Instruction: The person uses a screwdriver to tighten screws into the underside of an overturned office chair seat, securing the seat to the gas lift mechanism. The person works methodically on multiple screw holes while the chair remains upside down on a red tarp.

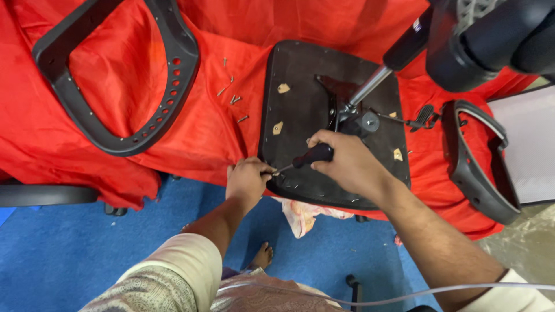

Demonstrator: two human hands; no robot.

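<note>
Right hand (347,164) is wrapped tight round the black handle of a screwdriver (305,157), shaft pointing toward nine o'clock and slightly down, its tip meeting the left hand (247,179). That left hand is pinched shut at the tip, thumb and fingers closed as if steadying a screw there, though the screw itself is too small to make out. Both hands work at the near left corner of an upturned office chair seat (300,110), its dark brown underside facing up on a red cloth (208,138).

From the seat's middle, the tilt mechanism (350,112) carries a chrome gas lift column (370,86) running off toward one o'clock, up to the black wheeled base (491,40). A lever with a black paddle (425,115) sticks out toward three o'clock.

I'd judge the seat board stiff and fairly heavy with the base attached, top-heavy too, so best gripped at its edges or by the column. The screwdriver is light and rigid, its handle looking grippy enough. The screws are tiny and would roll or get lost in the cloth folds.

Loose screws (234,99) lie scattered at ten o'clock from the seat. A black backrest frame (167,104) lies further left, and a black armrest (480,173) at three o'clock.
</note>
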